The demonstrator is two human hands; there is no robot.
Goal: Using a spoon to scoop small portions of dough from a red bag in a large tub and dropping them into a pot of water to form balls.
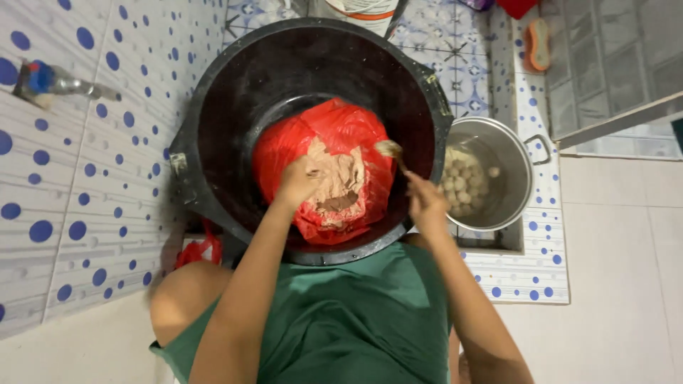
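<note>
A big black tub (235,85) stands on the floor in front of me. Inside it lies a red plastic bag (341,128), open at the top and full of a pale brown paste (340,178). My left hand (297,181) is pressed into the paste at the bag's left side, fingers closed on a lump of it. My right hand (425,203) hovers over the tub's right rim and holds a spoon (391,151) with a bit of paste on its bowl.
A steel pot (506,153) with several pale round balls in water stands right of the tub. A wall tiled with blue dots and a tap (50,82) are at the left. My green skirt (356,320) covers my knees below.
</note>
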